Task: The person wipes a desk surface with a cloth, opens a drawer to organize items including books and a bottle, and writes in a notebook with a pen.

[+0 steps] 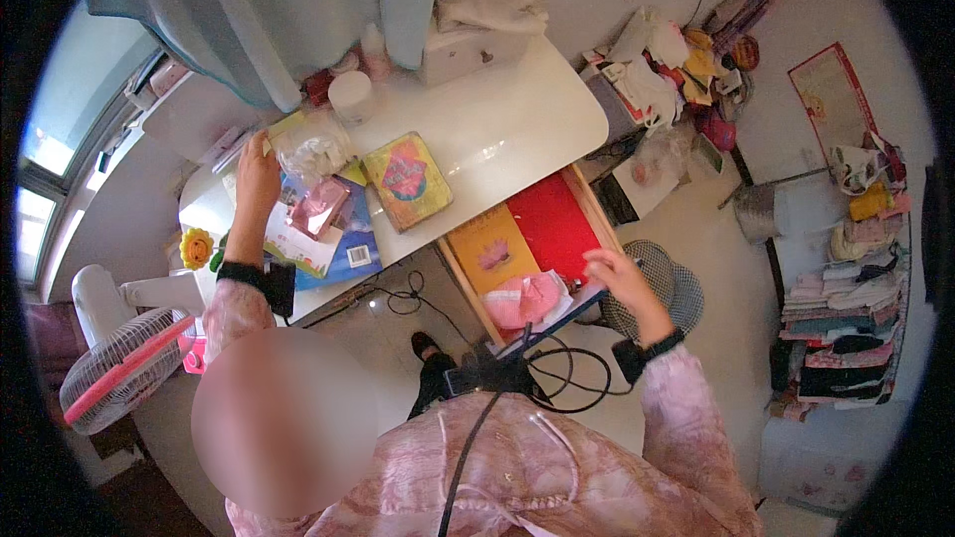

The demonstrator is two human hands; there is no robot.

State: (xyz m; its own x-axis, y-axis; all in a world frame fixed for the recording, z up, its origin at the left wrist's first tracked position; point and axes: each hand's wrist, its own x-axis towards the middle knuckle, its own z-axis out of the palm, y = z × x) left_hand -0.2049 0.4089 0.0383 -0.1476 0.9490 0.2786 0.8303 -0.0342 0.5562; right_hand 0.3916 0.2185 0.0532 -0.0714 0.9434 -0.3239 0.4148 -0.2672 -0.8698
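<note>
My left hand (259, 173) is over the left part of the white desk (515, 119), by a clear plastic bag with white contents (313, 153); whether it grips anything cannot be told. Near it lie a pink wrapped packet (321, 207) and a blue book (358, 227). A yellow-green tin or book (407, 180) with a pink design lies on the desk. My right hand (618, 276) is at the right front corner of the pulled-out drawer (466, 287), fingers bent, its hold unclear. The drawer holds a red sheet (556, 227), a yellow book (489, 250) and a pink striped cloth item (526, 300).
A pink and white fan (127, 365) and a sunflower ornament (196, 248) stand left. A white round container (351, 97) stands near the curtain (298, 7). Loose cables (571, 380) hang before the drawer. A checkered hat (664, 287) is right of it; folded clothes (843, 328) are stacked far right.
</note>
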